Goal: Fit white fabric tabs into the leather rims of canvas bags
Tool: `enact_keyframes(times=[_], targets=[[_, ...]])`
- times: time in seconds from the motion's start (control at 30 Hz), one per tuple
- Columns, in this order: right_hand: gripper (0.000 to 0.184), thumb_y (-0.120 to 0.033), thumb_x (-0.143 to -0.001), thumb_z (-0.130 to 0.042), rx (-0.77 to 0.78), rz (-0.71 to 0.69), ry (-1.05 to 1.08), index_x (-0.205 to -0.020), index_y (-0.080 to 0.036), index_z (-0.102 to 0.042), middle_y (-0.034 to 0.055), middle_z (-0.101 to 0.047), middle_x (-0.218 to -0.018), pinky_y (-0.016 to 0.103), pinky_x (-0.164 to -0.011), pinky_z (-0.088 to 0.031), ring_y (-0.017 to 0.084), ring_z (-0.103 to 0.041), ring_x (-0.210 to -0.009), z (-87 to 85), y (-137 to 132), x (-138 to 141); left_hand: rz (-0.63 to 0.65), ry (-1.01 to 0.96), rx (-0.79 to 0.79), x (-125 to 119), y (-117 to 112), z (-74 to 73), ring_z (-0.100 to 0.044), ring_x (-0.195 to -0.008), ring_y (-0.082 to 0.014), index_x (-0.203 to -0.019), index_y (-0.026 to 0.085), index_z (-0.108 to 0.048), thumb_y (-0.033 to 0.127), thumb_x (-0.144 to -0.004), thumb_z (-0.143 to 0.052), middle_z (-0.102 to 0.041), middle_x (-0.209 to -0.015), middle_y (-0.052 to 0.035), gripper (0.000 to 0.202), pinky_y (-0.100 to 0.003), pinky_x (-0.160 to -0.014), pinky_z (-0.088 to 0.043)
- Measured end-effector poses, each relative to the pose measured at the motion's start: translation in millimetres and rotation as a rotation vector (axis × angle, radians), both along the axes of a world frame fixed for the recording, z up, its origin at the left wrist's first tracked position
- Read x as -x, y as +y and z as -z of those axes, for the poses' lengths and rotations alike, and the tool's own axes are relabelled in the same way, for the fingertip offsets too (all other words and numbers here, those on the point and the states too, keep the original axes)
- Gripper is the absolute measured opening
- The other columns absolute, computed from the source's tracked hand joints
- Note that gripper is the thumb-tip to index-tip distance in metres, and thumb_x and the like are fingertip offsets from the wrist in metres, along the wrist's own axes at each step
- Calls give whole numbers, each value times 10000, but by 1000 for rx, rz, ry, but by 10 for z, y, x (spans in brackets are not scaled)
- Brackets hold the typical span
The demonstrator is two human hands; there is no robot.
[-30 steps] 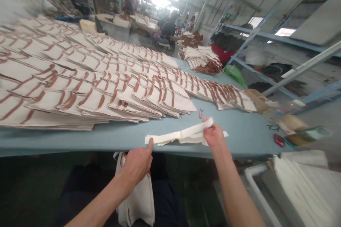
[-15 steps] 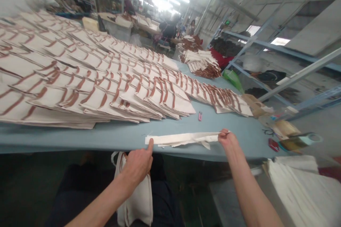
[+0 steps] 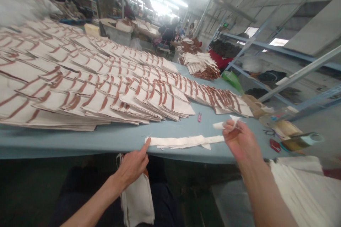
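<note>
Several narrow white fabric strips (image 3: 183, 142) lie stacked along the front edge of the blue-grey table. My left hand (image 3: 133, 166) presses its outstretched index fingertip on their left end; its other fingers are curled and partly hidden. My right hand (image 3: 238, 136) is raised above the right end, closed on a white fabric strip (image 3: 218, 125) that folds over between the fingers. Below my left hand, at my lap, hangs a cream cloth piece (image 3: 140, 200) with brown trim; whether those curled fingers touch it I cannot tell.
Overlapping rows of cream cloth pieces with brown bands (image 3: 106, 95) cover the table's left and back. A pink thread snipper (image 3: 199, 117) lies beyond the strips. A red object (image 3: 275, 145) and a tape roll (image 3: 298, 142) lie right. White cloth (image 3: 301, 188) is stacked lower right.
My right hand has risen and turned, now with a strip gathered and folded in its fingers. My left fingertip stays on the strips' left end.
</note>
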State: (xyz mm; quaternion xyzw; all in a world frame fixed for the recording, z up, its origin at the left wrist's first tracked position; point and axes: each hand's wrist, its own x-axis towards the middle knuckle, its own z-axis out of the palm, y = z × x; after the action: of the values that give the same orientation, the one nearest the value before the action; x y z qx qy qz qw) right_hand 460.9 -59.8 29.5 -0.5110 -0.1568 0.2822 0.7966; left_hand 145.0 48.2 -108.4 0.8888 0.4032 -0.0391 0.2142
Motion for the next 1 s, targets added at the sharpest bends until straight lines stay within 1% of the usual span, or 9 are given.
enact_keyframes(times=[0.1,0.2,0.3,0.37,0.5,0.63,0.77,0.87,1.0], targets=[[270,-377,-814,-820,-12,-223,-8,-849,-166,-655,-4,-700,-705,207,-472,-576,123,-648,-539,67,342,899,-92,-151,39,220,-90,-71,-762,-826,-256,-1611,135,-363,227,-1041,-367,-792,-813,-71,578,-311,-762,-509],[407,-545,-811,-813,11,-455,-70,-875,-177,-650,38,-756,-758,249,-578,-615,169,-715,-656,141,589,1702,-233,-467,133,495,-322,-256,-674,-648,-188,-1220,196,-720,298,-1026,-399,-705,-669,-7,389,-254,-617,-421],[441,-613,-859,-744,58,-649,-93,-882,-185,-641,58,-772,-844,289,-675,-619,192,-727,-763,234,693,2234,-330,-719,241,696,-584,-468,-523,-515,-132,-877,190,-726,387,-1009,-491,-575,-565,31,335,-241,-518,-321],[444,-629,-880,-713,80,-726,-88,-894,-191,-640,60,-773,-888,320,-750,-613,202,-721,-812,297,692,2452,-414,-834,266,783,-687,-585,-438,-476,-111,-768,181,-682,401,-993,-527,-496,-526,47,351,-242,-500,-279],[427,-615,-938,-645,111,-810,-153,-934,-189,-666,75,-772,-996,342,-860,-574,216,-706,-910,370,571,2699,-570,-935,324,928,-699,-749,-454,-537,-129,-709,176,-651,474,-966,-568,-512,-576,20,403,-231,-510,-309],[362,-534,-1018,-557,125,-724,-365,-932,-199,-663,80,-776,-1032,324,-837,-553,210,-708,-909,421,411,2795,-611,-1054,455,1009,-652,-850,-487,-647,-164,-715,168,-704,646,-934,-551,-543,-654,-11,547,-240,-599,-397],[191,-366,-1030,-562,45,-617,-676,-968,-226,-676,75,-784,-1039,328,-865,-548,221,-732,-960,490,326,2744,-856,-1241,848,1007,-649,-863,-508,-625,-175,-726,180,-675,774,-877,-498,-509,-627,0,638,-285,-648,-488],[75,-217,-981,-606,-63,-652,-868,-943,-254,-659,60,-794,-1055,320,-885,-555,222,-749,-993,521,304,2659,-947,-1224,1129,985,-651,-824,-652,-704,-243,-905,201,-693,708,-827,-590,-650,-717,-42,523,-372,-726,-565],[129,-138,-953,-607,-124,-676,-906,-939,-259,-653,54,-795,-1079,317,-896,-563,216,-750,-1007,553,272,2624,-1066,-1226,1122,911,-650,-794,-717,-851,-287,-1027,212,-679,572,-736,-707,-742,-891,-81,463,-395,-798,-590]])
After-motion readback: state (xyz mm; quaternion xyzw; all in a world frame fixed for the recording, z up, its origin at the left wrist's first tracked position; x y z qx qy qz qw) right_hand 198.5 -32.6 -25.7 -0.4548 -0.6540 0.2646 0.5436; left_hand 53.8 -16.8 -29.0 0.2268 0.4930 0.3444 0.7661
